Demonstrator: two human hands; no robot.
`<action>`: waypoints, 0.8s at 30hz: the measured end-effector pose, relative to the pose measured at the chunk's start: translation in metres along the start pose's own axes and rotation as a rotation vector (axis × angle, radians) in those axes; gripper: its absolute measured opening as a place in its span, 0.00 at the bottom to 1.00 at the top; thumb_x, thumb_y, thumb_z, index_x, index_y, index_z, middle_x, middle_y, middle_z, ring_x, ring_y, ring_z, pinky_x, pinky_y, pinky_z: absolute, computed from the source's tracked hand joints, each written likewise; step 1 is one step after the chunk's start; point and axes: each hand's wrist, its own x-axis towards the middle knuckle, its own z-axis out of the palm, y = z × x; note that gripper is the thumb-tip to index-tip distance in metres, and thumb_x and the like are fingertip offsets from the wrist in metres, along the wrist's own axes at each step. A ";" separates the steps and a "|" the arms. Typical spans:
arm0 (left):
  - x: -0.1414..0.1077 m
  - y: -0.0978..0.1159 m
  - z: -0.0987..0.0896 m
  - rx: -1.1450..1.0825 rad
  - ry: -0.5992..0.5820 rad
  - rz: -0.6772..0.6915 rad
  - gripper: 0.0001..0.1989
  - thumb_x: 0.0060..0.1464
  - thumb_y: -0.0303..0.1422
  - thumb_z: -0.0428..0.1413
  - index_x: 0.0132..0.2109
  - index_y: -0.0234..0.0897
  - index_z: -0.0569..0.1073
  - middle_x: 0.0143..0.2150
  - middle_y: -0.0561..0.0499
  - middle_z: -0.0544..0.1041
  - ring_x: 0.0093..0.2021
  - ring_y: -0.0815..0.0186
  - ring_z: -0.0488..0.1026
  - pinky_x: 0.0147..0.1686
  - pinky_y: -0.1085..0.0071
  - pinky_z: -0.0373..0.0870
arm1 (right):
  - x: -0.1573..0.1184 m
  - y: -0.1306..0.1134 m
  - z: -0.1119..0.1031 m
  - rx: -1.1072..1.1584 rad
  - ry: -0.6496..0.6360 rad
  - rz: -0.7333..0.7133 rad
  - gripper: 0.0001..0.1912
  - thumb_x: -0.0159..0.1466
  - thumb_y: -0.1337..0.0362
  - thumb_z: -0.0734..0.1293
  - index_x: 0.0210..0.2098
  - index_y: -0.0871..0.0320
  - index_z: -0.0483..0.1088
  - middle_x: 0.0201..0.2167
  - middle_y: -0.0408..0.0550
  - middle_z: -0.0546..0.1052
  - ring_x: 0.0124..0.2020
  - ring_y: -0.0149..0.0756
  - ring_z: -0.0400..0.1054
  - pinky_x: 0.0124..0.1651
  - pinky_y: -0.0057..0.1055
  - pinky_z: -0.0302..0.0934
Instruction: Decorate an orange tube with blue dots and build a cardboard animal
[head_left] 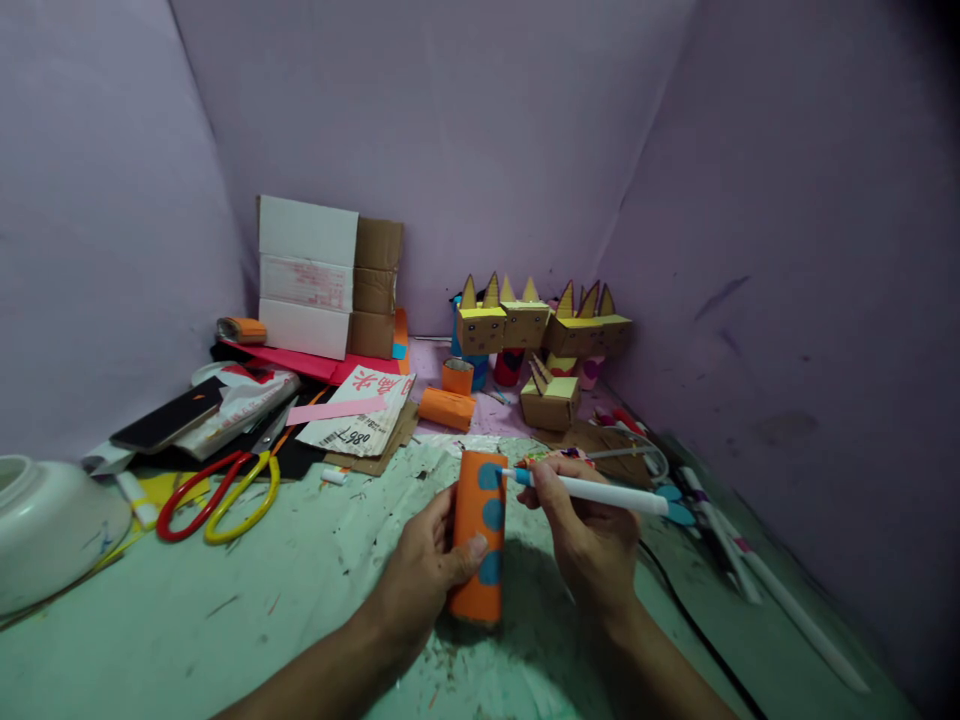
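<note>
From my remote seat, I see the orange paper-wrapped tube (pixel 470 510) held upright, leaning a little, at the middle of the worktop (pixel 300 620), between both hands. The left hand (pixel 427 560) has its grip wrapped round it, thumb pressed across the front and fingers out of sight behind; I judge this hold keeps the column of three blue dots (pixel 493 514) facing me and uncovered, apart from the thumb near the lowest pair. The right hand (pixel 592 545) pinches a white marker (pixel 611 494) between thumb and fingers, nearly level, probably so the wrist stays clear of the tube. Its blue tip is at the right side of the top dot; I can't tell contact from a hair's gap, nor whether the tube's lower end rests on the worktop.

For room, I find the widest bare stretch left of the left forearm, reaching to the white bowl (pixel 60 530) and the red-and-yellow-handled scissors (pixel 238 462). Behind the tube, things crowd closer: two more orange tubes (pixel 447 408), then eared cardboard box heads (pixel 481 332) near the back wall (pixel 450 180). On the right, a black cable (pixel 697 620) runs beside the forearm, and loose markers (pixel 716 535) lie along the edge near the right wall (pixel 787 300), so I count that side as tight.
</note>
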 end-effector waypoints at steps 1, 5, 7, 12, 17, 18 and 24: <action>0.000 -0.001 0.000 0.000 -0.002 0.002 0.36 0.46 0.36 0.64 0.62 0.35 0.64 0.57 0.40 0.72 0.57 0.49 0.67 0.56 0.58 0.62 | 0.000 0.000 0.000 0.001 0.001 0.001 0.09 0.60 0.59 0.68 0.29 0.59 0.74 0.19 0.43 0.74 0.20 0.32 0.69 0.23 0.26 0.65; 0.001 -0.001 -0.001 0.010 -0.001 -0.005 0.36 0.47 0.35 0.63 0.63 0.36 0.63 0.57 0.41 0.73 0.57 0.50 0.67 0.56 0.59 0.63 | 0.000 -0.001 0.001 -0.007 -0.002 -0.013 0.09 0.60 0.60 0.68 0.29 0.58 0.74 0.20 0.42 0.74 0.21 0.31 0.69 0.24 0.26 0.64; 0.002 -0.001 0.000 0.010 -0.003 0.002 0.36 0.46 0.36 0.64 0.62 0.36 0.64 0.57 0.41 0.73 0.57 0.50 0.67 0.56 0.60 0.63 | 0.000 -0.001 0.002 -0.002 -0.012 -0.025 0.09 0.60 0.60 0.68 0.29 0.58 0.74 0.20 0.42 0.74 0.21 0.31 0.69 0.24 0.26 0.64; 0.001 0.001 0.001 0.018 -0.006 0.008 0.35 0.47 0.36 0.63 0.62 0.36 0.65 0.57 0.41 0.72 0.58 0.50 0.67 0.56 0.60 0.63 | 0.000 0.000 0.002 0.016 -0.015 -0.014 0.09 0.60 0.59 0.68 0.30 0.58 0.74 0.20 0.42 0.75 0.21 0.32 0.69 0.24 0.26 0.65; 0.001 -0.001 -0.001 -0.001 -0.016 0.010 0.35 0.47 0.34 0.63 0.62 0.37 0.64 0.57 0.41 0.72 0.58 0.51 0.66 0.57 0.60 0.62 | -0.003 0.002 0.002 0.005 -0.050 -0.027 0.08 0.61 0.60 0.68 0.30 0.58 0.74 0.21 0.42 0.75 0.23 0.32 0.70 0.26 0.27 0.65; 0.002 -0.002 -0.001 -0.007 -0.018 0.012 0.34 0.47 0.34 0.63 0.61 0.37 0.65 0.57 0.41 0.72 0.58 0.51 0.66 0.57 0.60 0.61 | -0.004 0.002 0.002 0.007 -0.058 -0.026 0.08 0.61 0.60 0.68 0.30 0.58 0.75 0.22 0.43 0.75 0.23 0.32 0.70 0.27 0.27 0.66; 0.002 0.003 0.001 -0.086 0.070 -0.059 0.27 0.42 0.34 0.66 0.52 0.34 0.72 0.46 0.43 0.77 0.48 0.56 0.72 0.47 0.67 0.68 | -0.001 -0.002 0.001 0.039 0.025 -0.003 0.08 0.61 0.60 0.68 0.29 0.58 0.73 0.19 0.41 0.73 0.21 0.31 0.68 0.24 0.26 0.64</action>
